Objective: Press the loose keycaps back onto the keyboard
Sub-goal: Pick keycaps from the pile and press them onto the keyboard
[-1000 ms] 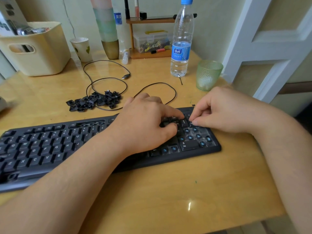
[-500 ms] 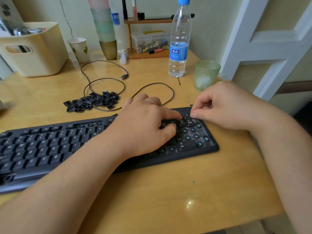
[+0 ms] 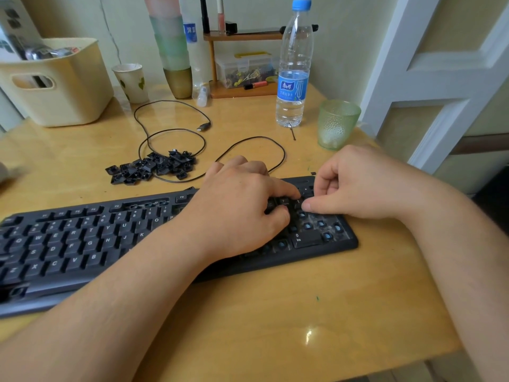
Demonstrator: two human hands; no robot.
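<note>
1. Head view, keyboard [image 3: 82,244]: black matt plastic, long axis lying left to right across the yellow glossy table [image 3: 275,326]. The main block is seen fully capped. On the number pad [image 3: 319,230] at the right end, many bare blue stems are seen amid grey dust.
2. Left hand [image 3: 242,213]: laid over the pad's left edge, fingers curled, forefinger stretched onto a keycap in the top rows. Whether anything is gripped cannot be told.
3. Right hand [image 3: 355,186]: fingers clenched loosely, thumb pressed down at the pad's top rows, just beside the left forefinger. A held cap cannot be made out.
4. Loose keycaps [image 3: 151,168]: small black hollow shells heaped behind the keyboard, well left of both hands; the left hand is judged nearer.
5. Cable [image 3: 176,133]: thin, black, looped round the heap.
</note>
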